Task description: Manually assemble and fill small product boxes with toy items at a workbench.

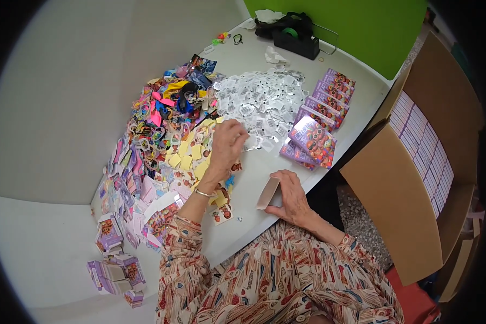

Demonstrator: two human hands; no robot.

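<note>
Reaching out with the left hand (228,141) to the near edge of the heap of small clear packets (262,102), fingers curled down and close together on something tiny, too small to tell what; holding a little open box (268,192) in the right hand (292,198), thumb and fingers pinched narrow on its side, box tilted and standing on the white table (264,54), near the body and a bit right of the middle; lying just left of the left hand, yellow tags (191,156) and small picture cards (221,213), some right under the wrist; piled further left, bright toys and balloons (170,105); lined up to the right, purple boxes (321,116) close to the table edge; waiting at far right, a big cardboard carton (410,178) with more boxes inside; sitting at the far end, a black tape holder (294,38). Could go wrong, likely: grabbing two packets stuck together, since so many overlap; dragging the sleeve over the yellow tags and sliding some off the near edge; dropping the tiny bit beside the box, since the opening looks small and tilted; squeezing the thin box too hard and bending it; bumping the purple boxes off the right edge with an elbow.
</note>
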